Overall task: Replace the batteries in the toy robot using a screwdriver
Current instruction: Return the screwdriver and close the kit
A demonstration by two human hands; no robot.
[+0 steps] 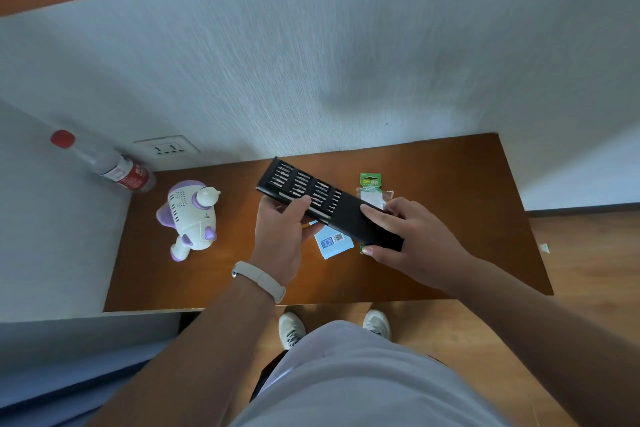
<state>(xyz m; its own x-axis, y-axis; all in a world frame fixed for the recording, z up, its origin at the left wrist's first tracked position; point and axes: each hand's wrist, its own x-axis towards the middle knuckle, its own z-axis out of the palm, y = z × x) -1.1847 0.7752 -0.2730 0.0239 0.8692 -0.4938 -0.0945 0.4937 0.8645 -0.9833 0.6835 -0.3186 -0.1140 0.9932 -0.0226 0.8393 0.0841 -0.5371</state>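
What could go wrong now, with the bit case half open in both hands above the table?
1. The bit case is held in the air by the left hand and right hand with its tray exposed; bits might slide out onto the table.
2. It hangs over the battery pack; a slip could knock that away.
3. The toy robot lies loose and may shift once worked on.

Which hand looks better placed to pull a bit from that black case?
Probably the left hand: its thumb lies across the exposed bits of the black case, while the right hand grips the covered end, away from them.
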